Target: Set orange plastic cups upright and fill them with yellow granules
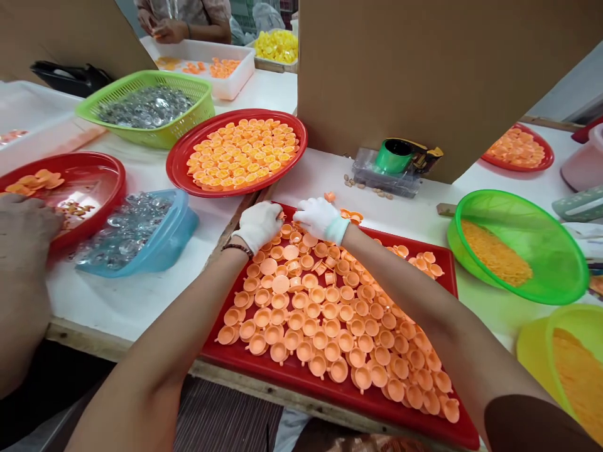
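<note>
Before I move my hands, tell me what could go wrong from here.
Your right hand's forearm reaches across the crowded orange cups, so it might brush some out of place. The clear pieces are heaped up to the rim of the blue basket, so a bump could spill some. One loose orange piece lies beyond the red tray and may be overlooked.

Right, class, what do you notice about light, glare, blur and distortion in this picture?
In the head view: glare whitens the round red tray and sparkles on the clear pieces; the other person's hand at the left edge looks blurred; the orange cups look fairly crisp; the space beneath the tabletop falls dark; outer areas look stretched, as through a wide-angle lens.
</note>
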Action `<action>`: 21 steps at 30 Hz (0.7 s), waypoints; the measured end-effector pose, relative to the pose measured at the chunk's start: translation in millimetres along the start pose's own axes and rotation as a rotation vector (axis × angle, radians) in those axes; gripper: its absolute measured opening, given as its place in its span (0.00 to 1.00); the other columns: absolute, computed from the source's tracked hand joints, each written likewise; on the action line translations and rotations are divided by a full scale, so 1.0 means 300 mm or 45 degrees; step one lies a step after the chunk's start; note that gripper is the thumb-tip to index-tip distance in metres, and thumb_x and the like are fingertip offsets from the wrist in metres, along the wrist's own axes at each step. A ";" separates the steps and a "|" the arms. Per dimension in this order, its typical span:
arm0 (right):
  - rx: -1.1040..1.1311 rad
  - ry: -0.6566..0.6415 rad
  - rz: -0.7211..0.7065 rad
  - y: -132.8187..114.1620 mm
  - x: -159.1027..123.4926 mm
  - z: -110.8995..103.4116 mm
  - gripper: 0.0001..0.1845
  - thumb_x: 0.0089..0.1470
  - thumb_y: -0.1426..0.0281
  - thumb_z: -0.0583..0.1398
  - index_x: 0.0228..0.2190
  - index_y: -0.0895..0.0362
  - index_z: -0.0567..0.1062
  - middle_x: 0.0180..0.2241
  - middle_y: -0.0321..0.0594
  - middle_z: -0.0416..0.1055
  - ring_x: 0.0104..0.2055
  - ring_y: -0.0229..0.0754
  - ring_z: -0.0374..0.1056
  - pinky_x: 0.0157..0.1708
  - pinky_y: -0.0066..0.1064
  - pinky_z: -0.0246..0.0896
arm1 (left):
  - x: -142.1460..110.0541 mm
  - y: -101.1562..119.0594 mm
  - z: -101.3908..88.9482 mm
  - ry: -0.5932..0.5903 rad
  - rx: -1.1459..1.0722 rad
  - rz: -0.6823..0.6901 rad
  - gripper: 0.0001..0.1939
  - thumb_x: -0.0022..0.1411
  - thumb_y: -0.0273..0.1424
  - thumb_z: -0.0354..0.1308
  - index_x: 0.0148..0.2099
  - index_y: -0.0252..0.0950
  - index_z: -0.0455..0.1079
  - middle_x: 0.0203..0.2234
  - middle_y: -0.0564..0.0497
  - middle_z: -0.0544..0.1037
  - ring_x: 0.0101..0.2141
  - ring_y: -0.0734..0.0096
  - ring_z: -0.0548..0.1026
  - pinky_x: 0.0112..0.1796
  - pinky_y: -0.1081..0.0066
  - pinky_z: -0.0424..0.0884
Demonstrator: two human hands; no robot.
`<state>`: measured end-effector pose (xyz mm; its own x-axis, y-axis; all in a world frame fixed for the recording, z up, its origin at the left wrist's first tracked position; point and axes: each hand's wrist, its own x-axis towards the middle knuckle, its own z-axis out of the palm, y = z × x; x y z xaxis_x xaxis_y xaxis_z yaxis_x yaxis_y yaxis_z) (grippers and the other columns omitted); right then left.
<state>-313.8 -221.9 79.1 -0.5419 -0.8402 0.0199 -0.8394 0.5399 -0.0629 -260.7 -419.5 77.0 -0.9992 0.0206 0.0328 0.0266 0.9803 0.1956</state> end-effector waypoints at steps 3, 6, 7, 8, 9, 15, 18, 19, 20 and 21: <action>-0.032 -0.031 0.055 0.015 0.004 0.001 0.15 0.69 0.70 0.56 0.46 0.55 0.83 0.49 0.49 0.75 0.46 0.50 0.69 0.45 0.39 0.56 | 0.047 0.016 0.014 -0.058 0.019 -0.073 0.11 0.61 0.33 0.56 0.38 0.37 0.79 0.39 0.40 0.83 0.40 0.54 0.81 0.39 0.64 0.73; 0.033 0.083 0.287 0.095 -0.028 -0.016 0.18 0.71 0.69 0.53 0.49 0.55 0.82 0.49 0.49 0.76 0.49 0.50 0.68 0.46 0.38 0.57 | 0.047 0.000 0.019 -0.028 -0.011 -0.173 0.16 0.63 0.32 0.52 0.44 0.38 0.81 0.38 0.40 0.84 0.40 0.54 0.81 0.39 0.63 0.73; 0.037 0.098 0.370 0.120 -0.041 -0.022 0.18 0.71 0.69 0.53 0.49 0.56 0.82 0.50 0.50 0.76 0.49 0.51 0.68 0.46 0.38 0.57 | 0.045 -0.008 0.018 -0.011 -0.031 -0.205 0.17 0.63 0.32 0.51 0.46 0.39 0.81 0.39 0.40 0.84 0.40 0.54 0.81 0.40 0.63 0.73; 0.029 0.098 0.430 0.139 -0.053 -0.029 0.17 0.70 0.69 0.55 0.50 0.57 0.82 0.50 0.51 0.75 0.50 0.51 0.68 0.47 0.38 0.57 | 0.042 -0.016 0.018 0.005 -0.053 -0.232 0.18 0.63 0.31 0.51 0.48 0.39 0.80 0.39 0.41 0.85 0.40 0.55 0.81 0.40 0.63 0.74; 0.016 0.091 0.453 0.149 -0.062 -0.034 0.17 0.69 0.70 0.56 0.51 0.57 0.82 0.51 0.51 0.75 0.50 0.52 0.68 0.47 0.39 0.57 | 0.041 -0.021 0.019 0.017 -0.075 -0.249 0.18 0.62 0.31 0.52 0.49 0.39 0.80 0.40 0.42 0.85 0.40 0.56 0.81 0.41 0.64 0.74; -0.053 0.038 0.112 0.036 -0.028 -0.017 0.18 0.70 0.70 0.54 0.50 0.52 0.82 0.52 0.47 0.75 0.50 0.53 0.68 0.45 0.40 0.56 | 0.011 -0.014 0.027 0.133 -0.122 -0.280 0.17 0.65 0.36 0.52 0.46 0.38 0.80 0.49 0.39 0.81 0.42 0.54 0.79 0.40 0.61 0.73; -0.081 0.005 0.023 -0.040 0.019 0.014 0.18 0.70 0.69 0.53 0.49 0.55 0.82 0.48 0.49 0.76 0.48 0.52 0.69 0.42 0.41 0.55 | -0.050 -0.021 0.013 0.177 -0.155 -0.232 0.19 0.69 0.39 0.49 0.46 0.36 0.78 0.45 0.39 0.81 0.44 0.55 0.79 0.44 0.61 0.72; -0.073 -0.005 -0.001 -0.057 0.034 0.024 0.17 0.71 0.69 0.54 0.49 0.55 0.82 0.48 0.49 0.76 0.48 0.52 0.69 0.42 0.41 0.55 | -0.077 -0.023 0.010 0.158 -0.175 -0.182 0.18 0.69 0.40 0.50 0.44 0.37 0.78 0.42 0.42 0.81 0.42 0.58 0.78 0.44 0.63 0.72; -0.064 -0.021 -0.024 -0.070 0.047 0.033 0.17 0.71 0.68 0.54 0.50 0.56 0.82 0.48 0.49 0.76 0.48 0.52 0.69 0.42 0.41 0.55 | -0.105 -0.024 0.010 0.128 -0.194 -0.124 0.16 0.68 0.41 0.52 0.42 0.38 0.78 0.39 0.44 0.82 0.41 0.60 0.78 0.43 0.65 0.72; -0.058 -0.043 -0.041 -0.078 0.060 0.040 0.17 0.70 0.68 0.55 0.49 0.56 0.82 0.48 0.49 0.76 0.48 0.52 0.68 0.43 0.41 0.55 | -0.132 -0.022 0.015 0.099 -0.208 -0.070 0.14 0.67 0.41 0.54 0.40 0.39 0.78 0.38 0.46 0.82 0.40 0.62 0.78 0.42 0.66 0.72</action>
<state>-303.4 -250.2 69.0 -0.5134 -0.8581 -0.0130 -0.8579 0.5136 -0.0173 -221.3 -426.0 70.0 -0.9943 -0.0535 0.0917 -0.0174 0.9345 0.3556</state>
